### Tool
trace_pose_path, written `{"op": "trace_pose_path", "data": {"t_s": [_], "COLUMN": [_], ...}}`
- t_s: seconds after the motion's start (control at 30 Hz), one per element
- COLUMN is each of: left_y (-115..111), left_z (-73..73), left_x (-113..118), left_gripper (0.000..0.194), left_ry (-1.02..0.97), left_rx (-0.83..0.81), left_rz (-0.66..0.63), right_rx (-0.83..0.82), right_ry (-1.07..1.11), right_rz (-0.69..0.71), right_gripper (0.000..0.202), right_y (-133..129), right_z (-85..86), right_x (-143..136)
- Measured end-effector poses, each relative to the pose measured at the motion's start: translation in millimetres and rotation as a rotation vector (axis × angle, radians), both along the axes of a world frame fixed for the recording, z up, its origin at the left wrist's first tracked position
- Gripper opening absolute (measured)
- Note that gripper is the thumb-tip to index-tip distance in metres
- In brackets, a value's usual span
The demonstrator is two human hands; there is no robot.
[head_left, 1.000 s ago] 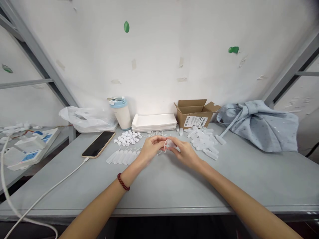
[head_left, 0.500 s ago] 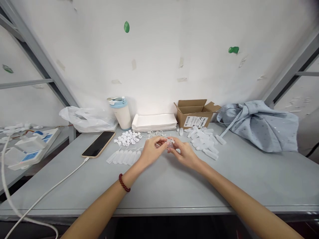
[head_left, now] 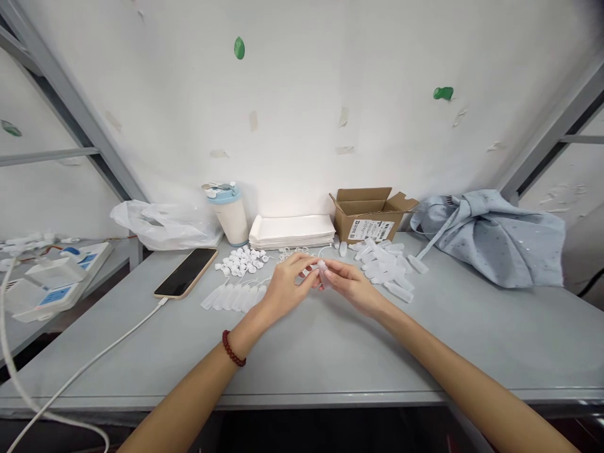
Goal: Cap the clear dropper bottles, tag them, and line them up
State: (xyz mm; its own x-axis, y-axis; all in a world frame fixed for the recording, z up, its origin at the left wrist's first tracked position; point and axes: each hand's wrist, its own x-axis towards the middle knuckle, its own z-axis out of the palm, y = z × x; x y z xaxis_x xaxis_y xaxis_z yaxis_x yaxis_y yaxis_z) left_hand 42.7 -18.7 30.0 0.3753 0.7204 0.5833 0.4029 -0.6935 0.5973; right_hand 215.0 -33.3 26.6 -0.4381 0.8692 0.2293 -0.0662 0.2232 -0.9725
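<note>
Over the middle of the grey table, my two hands meet at a small translucent plastic tube [head_left: 323, 272]. My right hand [head_left: 352, 286] pinches it between thumb and fingers. My left hand [head_left: 287, 283] is closed at the tube's other side, with a bit of white showing between its fingers. White cords [head_left: 290, 253] lie just behind the hands. Left of them are a pile of small white caps [head_left: 241, 261] and a row of translucent tubes with cords [head_left: 231, 297]. A heap of loose translucent tubes [head_left: 387, 267] lies to the right.
Along the wall stand a plastic bag [head_left: 165, 226], a lidded cup [head_left: 231, 220], a stack of white sheets [head_left: 292, 233] and an open cardboard box [head_left: 368, 217]. A charging phone [head_left: 186, 274] lies left, its cable [head_left: 108, 352] crossing the table. Blue-grey fabric [head_left: 500, 239] sits right.
The tube has turned more upright between my fingers. My fingers have shifted their hold on it, and the right hand has moved slightly. The things on the table stay put.
</note>
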Motion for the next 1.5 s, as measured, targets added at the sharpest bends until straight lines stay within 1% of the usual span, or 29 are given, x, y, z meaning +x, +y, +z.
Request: {"op": "trace_pose_path", "data": {"t_s": [0.1, 0.17, 0.33, 0.47, 0.57, 0.67, 0.73, 0.87, 0.97, 1.03, 1.1, 1.23, 1.3, 1.37, 1.43, 1.5], "left_y": [-1.8, -3.0, -4.7, -4.1, -3.8, -3.9, -3.7, -3.0, -2.7, -2.7, -3.1, -5.3, -6.9, -8.4, -9.7, -10.6], "left_z": [-6.3, -10.5, -13.8, -10.0, -6.1, -3.9, -3.8, -3.4, 1.3, 6.4, 11.1, 14.4, 12.8, 10.1, 7.3, 5.1], "left_x": [2.3, 3.4, 4.4, 3.0, 1.3, 0.1, 0.0, 0.9, -3.3, -12.7, -27.7, -62.6, -74.8, -80.8, -81.5, -79.6], "left_gripper": [0.028, 0.03, 0.03, 0.026, 0.029, 0.035, 0.039, 0.035, 0.032, 0.032, 0.037, 0.04, 0.041, 0.042, 0.042, 0.043], "left_ry": [0.075, 0.127, 0.217, 0.177, 0.168, 0.237, 0.283, 0.304, 0.275, 0.282, 0.325, 0.433, 0.475, 0.507, 0.53, 0.544], "left_rx": [0.175, 0.257, 0.383, 0.454, 0.486, 0.503, 0.497, 0.45, 0.366, 0.282, 0.189, 0.015, -0.064, -0.122, -0.157, -0.173], "left_rz": [0.014, 0.022, 0.031, 0.062, 0.017, -0.055, -0.075, -0.089, -0.102, -0.112, -0.111, -0.081, -0.059, -0.053, -0.055, -0.054], "right_rx": [-0.067, -0.091, -0.139, -0.164, -0.199, -0.243, -0.264, -0.282, -0.27, -0.228, -0.164, -0.016, 0.146, 0.385, 0.598, 0.706], "right_ry": [0.105, 0.158, 0.202, 0.238, 0.237, 0.257, 0.269, 0.25, 0.222, 0.192, 0.121, -0.111, -0.271, -0.451, -0.624, -0.777], "right_rz": [0.002, -0.009, -0.028, -0.018, -0.031, -0.042, -0.05, -0.047, -0.016, -0.006, -0.034, -0.127, -0.163, -0.161, -0.105, -0.038], "right_gripper": [0.033, 0.033, 0.033, 0.029, 0.03, 0.03, 0.027, 0.026, 0.029, 0.03, 0.029, 0.024, 0.023, 0.028, 0.033, 0.036], "right_y": [2.1, 3.8, 5.4, 4.8, 4.6, 3.6, 2.4, 0.6, 1.3, 2.3, 3.1, 2.9, 2.2, 1.4, 0.3, -1.0], "right_z": [-4.2, -7.5, -10.1, -10.2, -11.2, -11.1, -9.9, -8.3, -10.8, -14.0, -17.4, -23.1, -25.3, -27.2, -28.6, -29.2], "right_x": [-0.9, -1.0, 0.2, 0.7, 0.7, -0.1, -0.9, -1.9, -2.2, -2.7, -3.7, -6.2, -7.4, -8.9, -11.2, -14.0]}}
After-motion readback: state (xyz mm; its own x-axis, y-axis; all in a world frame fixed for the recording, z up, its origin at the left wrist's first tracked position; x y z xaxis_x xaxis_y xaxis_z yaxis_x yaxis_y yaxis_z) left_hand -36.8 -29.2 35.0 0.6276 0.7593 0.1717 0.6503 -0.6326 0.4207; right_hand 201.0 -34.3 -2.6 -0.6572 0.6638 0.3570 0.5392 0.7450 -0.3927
